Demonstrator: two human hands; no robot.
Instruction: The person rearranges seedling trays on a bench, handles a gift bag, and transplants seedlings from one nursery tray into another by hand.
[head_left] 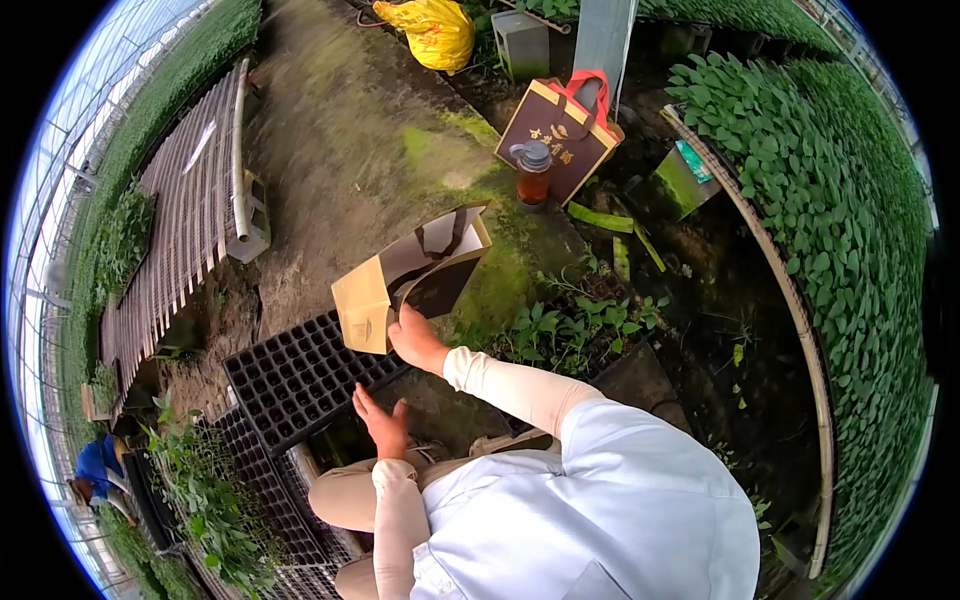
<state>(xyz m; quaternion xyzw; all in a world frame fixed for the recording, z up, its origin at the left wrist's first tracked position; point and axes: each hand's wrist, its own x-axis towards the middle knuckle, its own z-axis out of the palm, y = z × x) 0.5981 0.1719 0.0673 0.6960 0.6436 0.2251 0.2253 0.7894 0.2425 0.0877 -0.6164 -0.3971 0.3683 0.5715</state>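
My right hand (416, 342) grips a brown and tan paper bag (362, 297) by its near side. The bag is tilted, its mouth with a dark handle facing away from me. Lower and to the left, my left hand (384, 424) is open, its fingers apart and holding nothing. It is close to the near edge of a black seedling tray (297, 378) with rows of cells. The bag's lower corner overlaps the far right part of this tray in view. Whether they touch, I cannot tell.
A brown gift bag with red handles (557, 140) and a dark-lidded bottle (533, 178) stand ahead. Beyond lies a yellow plastic bag (430, 35). A slatted bench (185, 220) is at left, a bed of leafy seedlings (835, 230) at right. Another person (98, 468) bends at far left.
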